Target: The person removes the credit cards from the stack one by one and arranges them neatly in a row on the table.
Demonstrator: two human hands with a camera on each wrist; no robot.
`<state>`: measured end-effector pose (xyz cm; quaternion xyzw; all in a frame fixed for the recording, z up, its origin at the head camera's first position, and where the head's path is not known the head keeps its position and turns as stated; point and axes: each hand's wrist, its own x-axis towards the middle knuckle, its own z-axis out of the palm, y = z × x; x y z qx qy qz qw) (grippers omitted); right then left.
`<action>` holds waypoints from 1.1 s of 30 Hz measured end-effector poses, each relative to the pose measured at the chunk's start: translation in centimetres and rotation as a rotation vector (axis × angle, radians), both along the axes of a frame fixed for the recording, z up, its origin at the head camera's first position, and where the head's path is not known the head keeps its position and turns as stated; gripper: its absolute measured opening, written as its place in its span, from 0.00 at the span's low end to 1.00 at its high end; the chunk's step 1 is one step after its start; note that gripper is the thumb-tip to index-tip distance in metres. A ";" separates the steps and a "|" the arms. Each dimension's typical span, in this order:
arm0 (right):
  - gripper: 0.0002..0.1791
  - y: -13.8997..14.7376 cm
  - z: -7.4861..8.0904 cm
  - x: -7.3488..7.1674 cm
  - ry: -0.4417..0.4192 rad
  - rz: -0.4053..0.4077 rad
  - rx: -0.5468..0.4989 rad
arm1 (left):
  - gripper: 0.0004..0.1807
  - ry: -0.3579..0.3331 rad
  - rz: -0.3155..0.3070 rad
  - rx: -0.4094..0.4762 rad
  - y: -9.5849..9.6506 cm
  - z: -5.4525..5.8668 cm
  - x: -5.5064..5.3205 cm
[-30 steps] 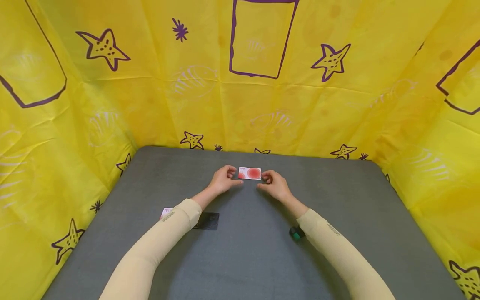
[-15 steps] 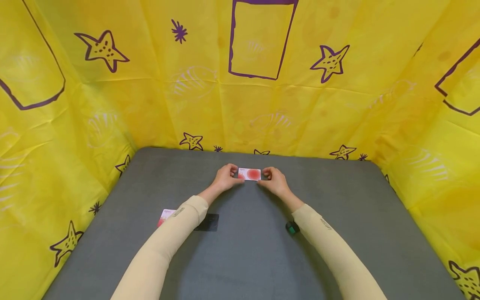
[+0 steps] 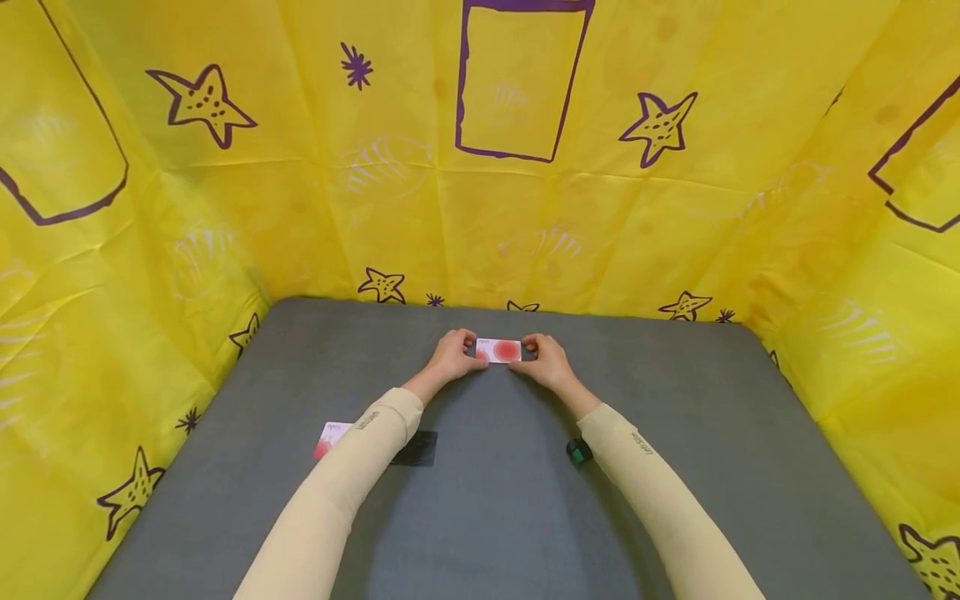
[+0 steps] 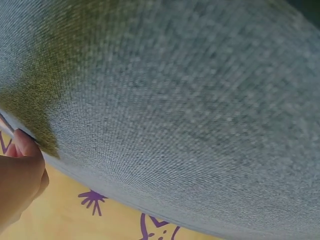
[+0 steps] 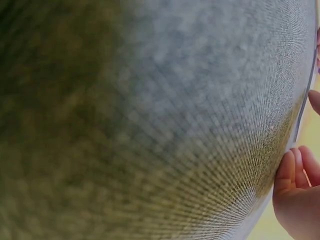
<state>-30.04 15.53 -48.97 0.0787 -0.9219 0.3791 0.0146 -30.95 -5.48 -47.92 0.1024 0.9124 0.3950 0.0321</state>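
Note:
A white card with red circles lies near the back of the grey table, in the head view. My left hand pinches its left end, thumb at the near corner and curled fingers at the far one. Opposite, my right hand holds the right end in the same manner. In the left wrist view, the left hand shows only at the lower left edge. The right wrist view catches the right hand at the lower right, beside the card's thin edge.
A second white and red card lies partly hidden behind the left sleeve. Beside it is a black card, also partly covered. A small black and green object sits by the right sleeve. Yellow printed cloth surrounds the table.
Both hands have closed in on the card's two ends, and the forearms have drawn slightly inward. More of the second card shows beside the left sleeve. The pinched card looks unmoved on the table.

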 end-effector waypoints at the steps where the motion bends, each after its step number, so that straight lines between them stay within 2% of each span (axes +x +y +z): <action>1: 0.28 0.0 0.0 -0.1 -0.006 0.004 0.011 | 0.29 0.003 -0.007 -0.017 0.1 0.0 0.0; 10: 0.31 0.1 -0.2 -0.5 -0.030 0.041 0.045 | 0.32 0.010 -0.027 -0.076 0.5 -0.1 -0.2; 21: 0.32 0.3 -0.2 -0.8 -0.045 0.058 0.059 | 0.35 -0.043 -0.064 -0.090 0.2 -0.1 -0.8; 33: 0.30 0.4 -0.2 -0.9 -0.062 0.069 0.054 | 0.32 -0.047 -0.082 -0.072 -0.2 -0.3 -1.3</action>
